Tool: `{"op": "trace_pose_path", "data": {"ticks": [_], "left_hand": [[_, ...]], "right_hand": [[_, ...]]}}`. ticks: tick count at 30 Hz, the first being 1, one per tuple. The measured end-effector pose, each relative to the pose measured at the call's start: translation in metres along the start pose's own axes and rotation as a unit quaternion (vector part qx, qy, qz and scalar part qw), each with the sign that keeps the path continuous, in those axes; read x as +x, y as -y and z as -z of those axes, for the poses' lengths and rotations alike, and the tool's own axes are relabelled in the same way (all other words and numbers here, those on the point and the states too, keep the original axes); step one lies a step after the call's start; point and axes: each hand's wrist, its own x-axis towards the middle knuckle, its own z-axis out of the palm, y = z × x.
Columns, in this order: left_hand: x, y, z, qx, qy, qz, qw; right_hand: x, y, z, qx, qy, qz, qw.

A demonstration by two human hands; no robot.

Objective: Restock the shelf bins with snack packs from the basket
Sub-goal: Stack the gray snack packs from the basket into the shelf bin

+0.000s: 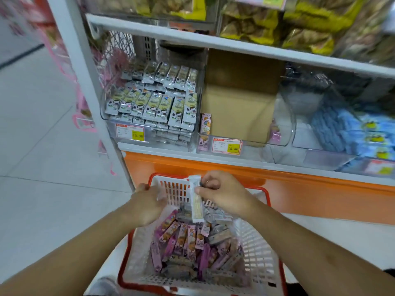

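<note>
Shelf bins (149, 116) stood behind the basket (256, 248) — right hand (222, 193) pinched a white pack (197, 201) (upright); left hand (147, 201) blurred, grip unclear.

Pale tiled floor (38, 146), white shelf upright (85, 86), orange base panel (299, 195), even indoor light

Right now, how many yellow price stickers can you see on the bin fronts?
3: one on the left bin, one on the middle bin, one blurred at the right edge. Others may lie outside the view.
</note>
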Motion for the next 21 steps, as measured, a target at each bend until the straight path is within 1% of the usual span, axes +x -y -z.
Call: {"op": "trace_pose_path", "data": {"ticks": [2, 4, 6, 7, 8, 10, 12, 15, 18, 21], "left_hand": [[-0.013, -0.023, 0.034, -0.090, 0.011, -0.077, 0.993], [-0.033, -0.043, 0.061, -0.218, 0.028, -0.116, 0.969], [-0.057, -0.058, 0.078, -0.359, 0.081, -0.138, 0.920], [-0.068, -0.063, 0.083, -0.409, 0.110, -0.149, 0.894], [-0.077, -0.066, 0.086, -0.441, 0.131, -0.158, 0.874], [-0.090, -0.069, 0.091, -0.462, 0.145, -0.174, 0.857], [-0.094, -0.069, 0.094, -0.457, 0.129, -0.191, 0.859], [-0.094, -0.072, 0.098, -0.445, 0.076, -0.196, 0.871], [-0.092, -0.078, 0.096, -0.386, -0.032, -0.184, 0.903], [-0.092, -0.083, 0.089, -0.350, -0.111, -0.199, 0.909]], "right_hand": [[-0.017, 0.037, 0.018, 0.015, 0.019, 0.029, 0.999], [-0.035, 0.067, 0.033, 0.044, 0.016, 0.059, 0.997], [-0.050, 0.086, 0.045, 0.093, 0.009, 0.083, 0.992], [-0.055, 0.091, 0.048, 0.124, 0.010, 0.092, 0.988], [-0.058, 0.093, 0.050, 0.157, 0.014, 0.100, 0.982], [-0.060, 0.095, 0.050, 0.216, 0.015, 0.116, 0.969], [-0.056, 0.095, 0.048, 0.238, 0.005, 0.127, 0.963], [-0.053, 0.097, 0.048, 0.251, -0.018, 0.124, 0.960], [-0.051, 0.097, 0.048, 0.296, -0.037, 0.092, 0.950], [-0.049, 0.097, 0.041, 0.305, -0.043, 0.071, 0.949]]}}
